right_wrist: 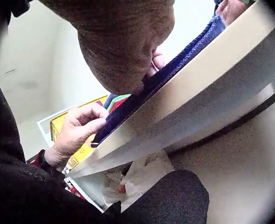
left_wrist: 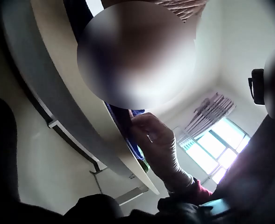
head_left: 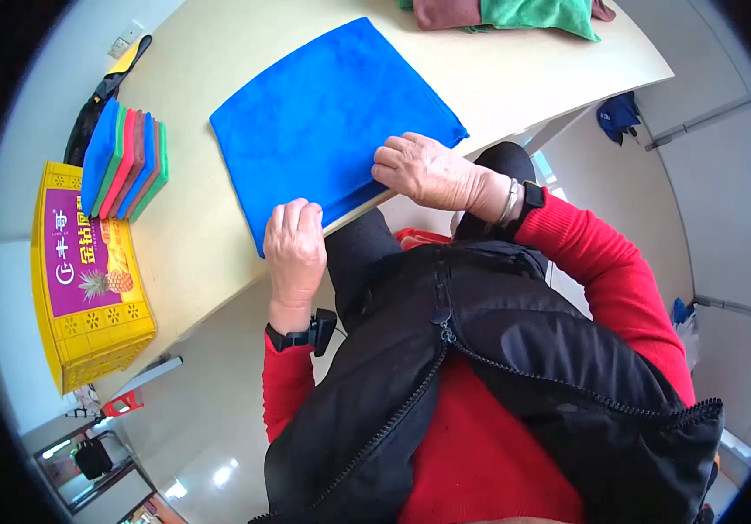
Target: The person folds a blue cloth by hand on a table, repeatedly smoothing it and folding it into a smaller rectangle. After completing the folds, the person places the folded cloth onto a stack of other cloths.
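A blue towel (head_left: 332,113) lies spread on the pale table, its near edge along the table's front edge. My left hand (head_left: 295,249) is at the towel's near left corner; in the right wrist view, that hand (right_wrist: 79,128) pinches the edge between thumb and fingers. Farther right, my right hand (head_left: 428,170) grips the same edge with bent fingers. The left wrist view has the right hand (left_wrist: 153,140) at the towel's edge, with a blurred patch over much of the frame. Stitching along the towel's edge (right_wrist: 175,65) shows in the right wrist view.
Folded cloths (head_left: 127,162) in blue, green, red and brown stand stacked at the left. Beside them is a yellow box (head_left: 92,279) with a pineapple picture. Green and brown cloths (head_left: 515,13) lie at the table's far side. The table (head_left: 188,236) ends close to the person's legs.
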Action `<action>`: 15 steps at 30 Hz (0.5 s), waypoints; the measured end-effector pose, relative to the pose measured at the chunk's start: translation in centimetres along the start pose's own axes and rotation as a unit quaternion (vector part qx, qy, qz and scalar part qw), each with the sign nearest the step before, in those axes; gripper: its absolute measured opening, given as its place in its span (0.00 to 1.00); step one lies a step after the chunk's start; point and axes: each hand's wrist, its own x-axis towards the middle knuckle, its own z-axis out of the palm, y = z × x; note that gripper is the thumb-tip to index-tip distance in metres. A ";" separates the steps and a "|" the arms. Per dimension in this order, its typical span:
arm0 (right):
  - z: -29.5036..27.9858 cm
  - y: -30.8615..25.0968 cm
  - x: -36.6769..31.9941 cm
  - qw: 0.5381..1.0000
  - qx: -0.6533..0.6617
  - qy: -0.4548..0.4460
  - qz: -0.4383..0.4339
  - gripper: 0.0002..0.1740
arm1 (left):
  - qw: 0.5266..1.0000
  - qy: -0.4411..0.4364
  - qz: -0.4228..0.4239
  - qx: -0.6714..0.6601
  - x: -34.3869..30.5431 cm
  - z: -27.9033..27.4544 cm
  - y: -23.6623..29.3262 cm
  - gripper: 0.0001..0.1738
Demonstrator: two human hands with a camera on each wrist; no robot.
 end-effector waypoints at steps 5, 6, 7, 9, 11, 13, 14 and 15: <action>-0.3 0.4 -0.7 0.999 0.042 -0.005 -0.007 0.06 | 0.999 -0.045 0.007 -0.023 -0.5 0.3 0.2 0.04; -0.3 0.5 -0.7 0.999 0.040 -0.004 -0.006 0.06 | 0.999 -0.043 0.009 -0.023 -0.6 0.3 0.2 0.04; -0.6 0.5 -0.5 0.997 0.068 -0.031 0.012 0.07 | 0.998 -0.044 0.007 -0.037 -0.4 0.1 0.3 0.04; -1.1 0.5 0.2 0.988 0.122 -0.085 0.048 0.09 | 0.997 -0.044 0.001 -0.064 -0.1 -0.2 0.5 0.04; -0.6 0.5 1.8 0.991 0.115 -0.059 0.040 0.11 | 0.994 -0.072 -0.002 -0.081 0.2 -0.8 0.3 0.04; 0.3 0.7 3.4 0.994 0.108 -0.013 0.020 0.15 | 0.984 -0.132 -0.016 -0.116 1.0 -1.3 -0.2 0.05; 0.8 0.8 3.6 0.994 0.104 -0.007 0.022 0.15 | 0.985 -0.130 -0.010 -0.113 1.7 -1.6 -0.6 0.05; 1.7 0.9 3.8 0.997 0.072 0.006 0.003 0.20 | 0.985 -0.124 -0.015 -0.120 2.6 -1.9 -1.2 0.04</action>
